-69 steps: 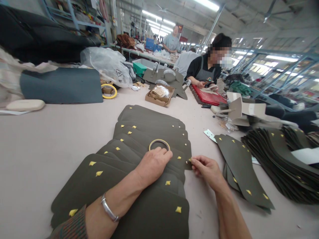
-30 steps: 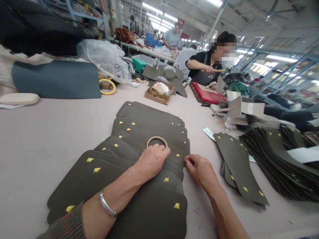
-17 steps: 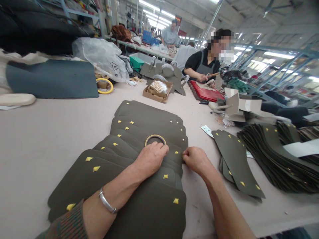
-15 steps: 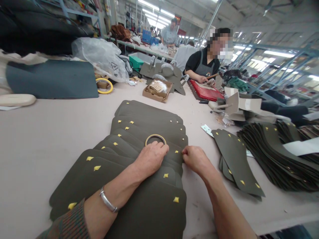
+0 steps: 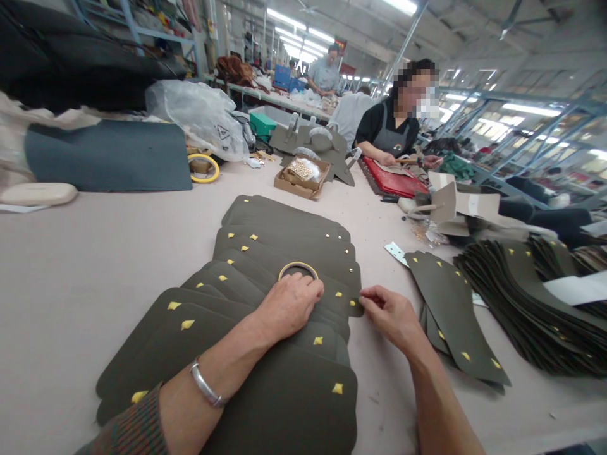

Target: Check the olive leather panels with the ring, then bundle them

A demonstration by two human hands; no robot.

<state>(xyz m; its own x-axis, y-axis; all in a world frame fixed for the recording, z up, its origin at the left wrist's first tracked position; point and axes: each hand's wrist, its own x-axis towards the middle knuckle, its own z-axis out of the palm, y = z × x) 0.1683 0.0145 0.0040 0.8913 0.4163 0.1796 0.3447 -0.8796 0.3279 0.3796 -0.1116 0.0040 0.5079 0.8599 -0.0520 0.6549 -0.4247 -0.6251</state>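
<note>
Several dark olive panels (image 5: 284,395), seemingly leather or similar sheet, lie overlapped in a fanned stack before me. Small yellow tape pieces (image 5: 337,388) sit near their edges, and small metal studs show on the upper right ones. My left hand (image 5: 293,306) rests on the stack, its fingers curled over a narrow yellow-rimmed tape roll (image 5: 298,265). At the stack's right edge, my right hand (image 5: 391,316) pinches the corner of one olive panel (image 5: 356,310) between thumb and finger. This corner juts out past its neighbours and bears a yellow piece.
To the right lie more olive strips (image 5: 455,309) and a thick fanned pile (image 5: 531,309). Farther back are a small cardboard box (image 5: 301,187), another yellow tape roll (image 5: 203,169) and a plastic bag (image 5: 194,117). A co-worker (image 5: 386,129) sits across, at a red piece (image 5: 393,177).
My right hand has moved slightly right, and a panel corner with a yellow piece now sticks out from the stack. My left hand stays on the tape roll. The view has shifted a little.
</note>
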